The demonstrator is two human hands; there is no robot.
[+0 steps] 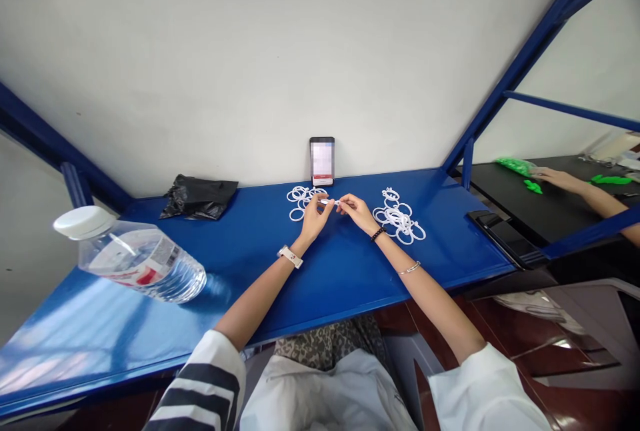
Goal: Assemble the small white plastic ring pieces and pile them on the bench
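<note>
Over the blue table, my left hand [315, 214] and my right hand [357, 211] meet, both with fingers pinched. Between their fingertips is a small white plastic ring [327, 202], seen nearly edge-on and partly covered by the fingers. Just behind my left hand lies a loose group of white rings [296, 214]. A larger, overlapping pile of white rings [399, 219] lies to the right of my right hand. Each ring looks thin and round, some with a small knob.
A phone [323, 159] leans upright against the wall. Left are a black plastic bag [200, 196] and a large water bottle [145, 261]. A dark phone [500, 236] lies at the table's right edge. Beyond the blue frame [515, 71], another person's hand [560, 179] touches green pieces [517, 166].
</note>
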